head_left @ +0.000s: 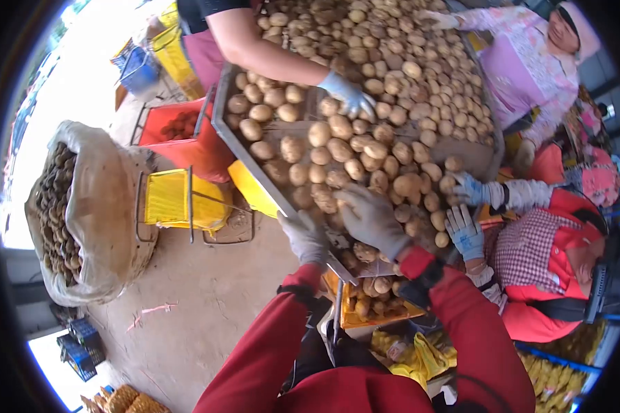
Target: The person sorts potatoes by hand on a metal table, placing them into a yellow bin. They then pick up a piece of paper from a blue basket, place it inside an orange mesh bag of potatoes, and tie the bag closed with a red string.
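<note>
"Nearest us is the red jacket [351,392], sleeves reaching forward. What are the hands doing?"

"Both are gloved. The left hand [302,235] lies at the metal rim [340,269], fingers mostly extended; I can't tell whether it grips. The right hand [373,220] is down on the potatoes [339,126], fingers reaching over them, palm hidden, so I can't say if one is held."

"And the potatoes?"

"Loose, spread beyond both hands and around the right one. More sit in the orange crate [351,321] below the right hand."

"How would one handle?"

"Firm and fairly light, I'd judge, though the bigger ones have some weight. Dusty skins could slide a little on a glove, and a hard knock might bruise them."

"Where to take hold?"

"Around the widest part, fingers one side, thumb opposite. That lumpy potato [324,197] just beyond the left hand wants a wider grasp."

"Anyone close?"

"A co-worker's gloved hand [465,233], open, to the right of the right hand; another worker's glove [349,95] touches potatoes farther ahead."
</note>
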Action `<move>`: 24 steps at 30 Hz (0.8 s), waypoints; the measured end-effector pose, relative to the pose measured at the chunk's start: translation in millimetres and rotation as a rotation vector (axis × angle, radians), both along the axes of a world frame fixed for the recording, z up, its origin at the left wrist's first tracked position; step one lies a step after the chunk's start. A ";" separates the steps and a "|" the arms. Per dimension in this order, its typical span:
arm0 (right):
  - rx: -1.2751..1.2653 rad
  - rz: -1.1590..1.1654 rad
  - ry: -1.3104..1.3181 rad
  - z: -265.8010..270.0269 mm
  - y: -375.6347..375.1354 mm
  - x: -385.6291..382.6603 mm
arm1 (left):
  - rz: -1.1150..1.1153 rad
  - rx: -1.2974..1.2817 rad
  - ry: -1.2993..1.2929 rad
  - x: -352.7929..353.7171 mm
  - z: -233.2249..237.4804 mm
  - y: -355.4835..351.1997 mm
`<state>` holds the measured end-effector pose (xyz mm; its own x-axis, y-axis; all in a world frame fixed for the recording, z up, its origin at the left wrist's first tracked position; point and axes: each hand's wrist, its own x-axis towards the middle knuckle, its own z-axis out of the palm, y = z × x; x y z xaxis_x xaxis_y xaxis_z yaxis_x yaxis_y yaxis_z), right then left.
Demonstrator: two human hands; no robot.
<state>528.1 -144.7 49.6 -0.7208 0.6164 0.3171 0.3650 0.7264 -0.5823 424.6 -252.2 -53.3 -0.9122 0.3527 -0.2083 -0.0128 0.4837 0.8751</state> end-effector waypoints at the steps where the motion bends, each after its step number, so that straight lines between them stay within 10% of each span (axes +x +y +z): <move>1: 0.114 0.044 -0.067 -8.6 8.3 -16.5 | 0.008 -0.015 0.004 -1.5 5.0 1.4; 8: 0.226 -0.152 -0.498 -46.2 -44.5 4.6 | -0.042 0.087 0.094 -6.4 -9.0 8.4; 24: -0.105 -0.225 0.010 -14.3 -171.9 164.9 | -0.059 0.062 0.068 -6.5 15.8 17.4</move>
<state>693.0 -316.6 35.3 -0.5585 0.7912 0.2493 0.5049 0.5626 -0.6546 418.1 -234.8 -37.5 -0.9007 0.4167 -0.1226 0.0749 0.4270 0.9011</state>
